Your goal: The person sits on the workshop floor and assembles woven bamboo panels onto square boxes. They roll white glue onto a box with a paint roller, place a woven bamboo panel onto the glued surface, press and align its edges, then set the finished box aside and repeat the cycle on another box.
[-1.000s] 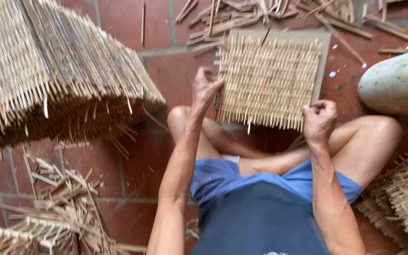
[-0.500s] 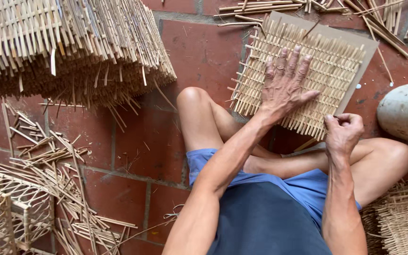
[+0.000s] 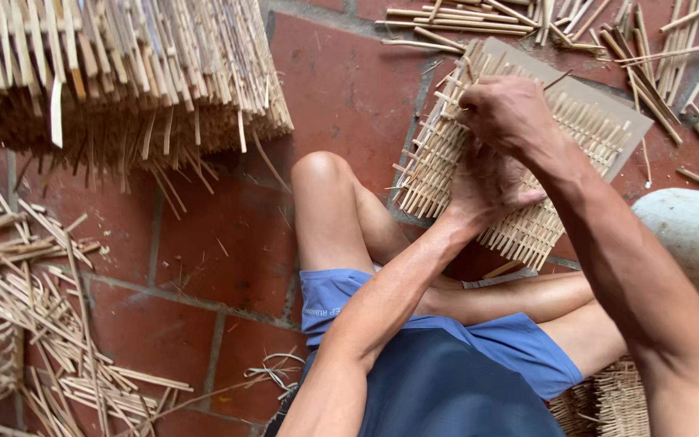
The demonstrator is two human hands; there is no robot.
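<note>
Red tiled floor (image 3: 349,89) bearing a flat board (image 3: 608,101) under a woven mat (image 3: 463,154), loose bamboo strips (image 3: 42,324), and stacked mats (image 3: 107,65).

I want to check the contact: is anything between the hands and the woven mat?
Nothing visible. The left hand lies flat on the mat, and the right hand grips at its strips, partly above the left.

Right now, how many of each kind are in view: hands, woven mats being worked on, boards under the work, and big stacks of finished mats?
Hands: 2, left hand and right hand, both on the mat
Woven bamboo mat: 1
Board under it: 1
Stack of mats: 1
Total: 5
</note>
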